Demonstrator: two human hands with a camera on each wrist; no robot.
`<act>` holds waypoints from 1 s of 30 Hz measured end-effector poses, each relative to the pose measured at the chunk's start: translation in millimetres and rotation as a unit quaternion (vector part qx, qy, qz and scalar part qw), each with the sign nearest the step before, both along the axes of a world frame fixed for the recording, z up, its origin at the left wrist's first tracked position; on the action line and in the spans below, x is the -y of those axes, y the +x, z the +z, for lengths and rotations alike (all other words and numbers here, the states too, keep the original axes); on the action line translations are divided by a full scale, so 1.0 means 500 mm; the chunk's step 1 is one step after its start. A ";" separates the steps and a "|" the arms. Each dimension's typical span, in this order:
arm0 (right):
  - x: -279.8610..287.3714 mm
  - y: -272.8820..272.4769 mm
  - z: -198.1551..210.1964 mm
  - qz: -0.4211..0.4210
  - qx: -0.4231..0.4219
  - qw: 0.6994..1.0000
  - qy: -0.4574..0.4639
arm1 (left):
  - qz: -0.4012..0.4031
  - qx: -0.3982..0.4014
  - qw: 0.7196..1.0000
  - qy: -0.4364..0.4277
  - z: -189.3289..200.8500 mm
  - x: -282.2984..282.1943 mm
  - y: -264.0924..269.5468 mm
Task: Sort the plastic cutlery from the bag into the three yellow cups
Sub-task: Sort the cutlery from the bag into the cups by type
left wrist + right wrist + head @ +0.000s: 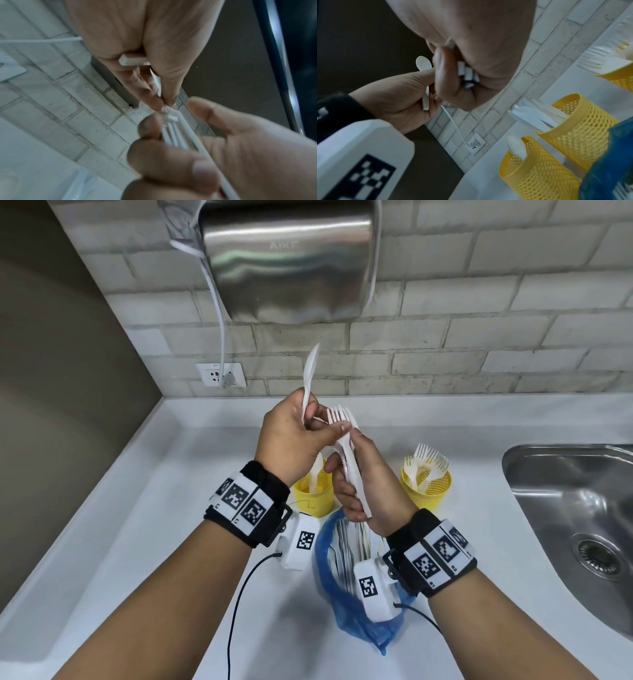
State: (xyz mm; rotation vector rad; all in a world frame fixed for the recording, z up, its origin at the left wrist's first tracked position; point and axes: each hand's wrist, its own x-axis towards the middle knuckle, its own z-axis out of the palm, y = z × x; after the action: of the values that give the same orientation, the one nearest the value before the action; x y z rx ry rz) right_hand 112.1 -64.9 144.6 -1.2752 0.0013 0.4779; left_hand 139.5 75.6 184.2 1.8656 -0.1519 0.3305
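On the table (164, 508), the bag (346, 621) lies before the cups (426, 489); the sink (575, 508) sits right.

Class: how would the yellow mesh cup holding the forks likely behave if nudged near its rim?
The fork cup probably tips easily: it looks like thin perforated plastic, so light. Its forks stand above the rim, likely raising the balance. It may also slide on the smooth counter.
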 end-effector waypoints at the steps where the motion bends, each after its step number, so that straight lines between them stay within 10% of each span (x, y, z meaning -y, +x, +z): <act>1: -0.001 0.000 0.001 -0.001 0.007 1.000 0.002 | 0.011 0.021 0.999 0.027 0.001 0.002 0.000; 5: 0.001 -0.010 0.010 0.001 0.067 0.998 -0.008 | 0.026 0.035 0.994 0.100 0.007 0.004 0.007; 10: -0.001 -0.016 0.021 0.070 0.096 0.993 -0.012 | -0.169 -0.103 0.962 -0.189 0.020 0.018 0.001; 14: 0.008 -0.006 0.028 0.122 0.040 0.991 0.028 | -0.190 -0.103 0.953 -0.214 0.027 0.022 0.000; 25: 0.045 0.006 0.024 0.008 0.089 0.996 -0.027 | -0.049 -0.073 0.985 -0.149 0.037 -0.006 0.025; 30: 0.074 0.033 0.050 -0.111 0.147 0.982 -0.027 | -0.147 -0.059 0.987 0.025 0.004 -0.016 0.003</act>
State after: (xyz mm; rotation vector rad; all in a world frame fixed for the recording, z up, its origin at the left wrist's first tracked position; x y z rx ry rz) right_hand 128.6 -101.8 169.5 -1.3710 -0.0913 0.0949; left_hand 141.2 83.5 186.1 1.8747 -0.3531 0.0139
